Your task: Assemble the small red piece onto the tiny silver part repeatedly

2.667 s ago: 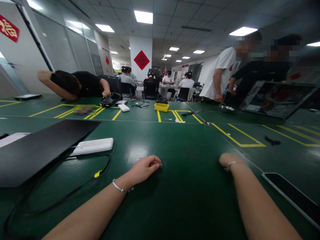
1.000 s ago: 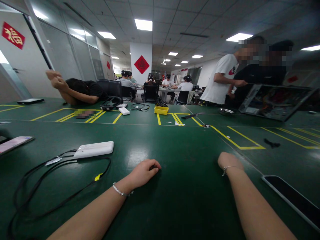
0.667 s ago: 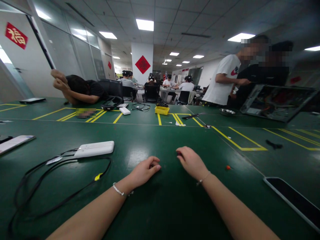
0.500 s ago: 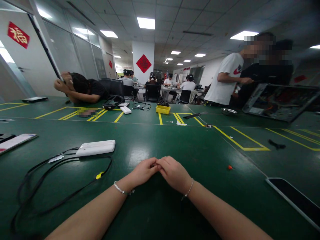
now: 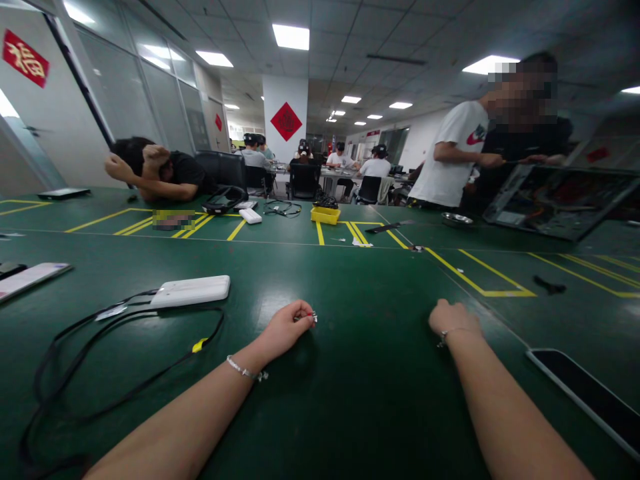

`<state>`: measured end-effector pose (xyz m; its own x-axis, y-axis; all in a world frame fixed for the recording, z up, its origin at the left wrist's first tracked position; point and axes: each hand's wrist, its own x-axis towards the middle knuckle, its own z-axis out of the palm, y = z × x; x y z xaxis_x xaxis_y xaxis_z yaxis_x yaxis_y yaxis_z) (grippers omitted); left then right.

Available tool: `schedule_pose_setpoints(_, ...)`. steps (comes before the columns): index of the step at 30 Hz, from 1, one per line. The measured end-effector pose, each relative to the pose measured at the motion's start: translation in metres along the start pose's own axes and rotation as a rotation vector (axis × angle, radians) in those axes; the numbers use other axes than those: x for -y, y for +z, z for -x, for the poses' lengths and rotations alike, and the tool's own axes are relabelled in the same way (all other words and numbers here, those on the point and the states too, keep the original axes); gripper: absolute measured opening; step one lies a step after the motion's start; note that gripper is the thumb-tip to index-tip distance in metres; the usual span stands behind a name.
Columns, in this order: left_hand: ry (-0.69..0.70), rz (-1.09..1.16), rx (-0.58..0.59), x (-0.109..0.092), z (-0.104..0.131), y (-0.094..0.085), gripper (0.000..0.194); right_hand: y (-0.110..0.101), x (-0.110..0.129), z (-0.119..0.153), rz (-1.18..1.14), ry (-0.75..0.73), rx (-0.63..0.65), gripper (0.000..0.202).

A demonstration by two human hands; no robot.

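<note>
Left hand pinching small silvery piece at fingertips | probably light, stiff; hold by edges (slippery, I'd guess) | right hand, well rightward: can't tell grip

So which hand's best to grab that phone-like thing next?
Probably the right hand: nearer the phone-like thing, and the left hand pinches a shiny piece. Whether the right holds anything is hidden.
</note>
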<state>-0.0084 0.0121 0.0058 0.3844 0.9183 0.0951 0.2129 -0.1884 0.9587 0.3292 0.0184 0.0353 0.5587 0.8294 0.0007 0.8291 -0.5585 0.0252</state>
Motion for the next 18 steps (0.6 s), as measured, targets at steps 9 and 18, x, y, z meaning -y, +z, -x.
schedule_pose_setpoints(9,-0.036,0.078,-0.059,-0.001,-0.001,-0.003,0.015,-0.001,0.025,0.009,-0.12,-0.241,0.14,0.018)
schedule_pose_setpoints(18,0.013,0.086,0.034,-0.002,0.001,-0.003,0.02,0.005,0.125,0.103,-1.252,-0.722,0.528,0.015)
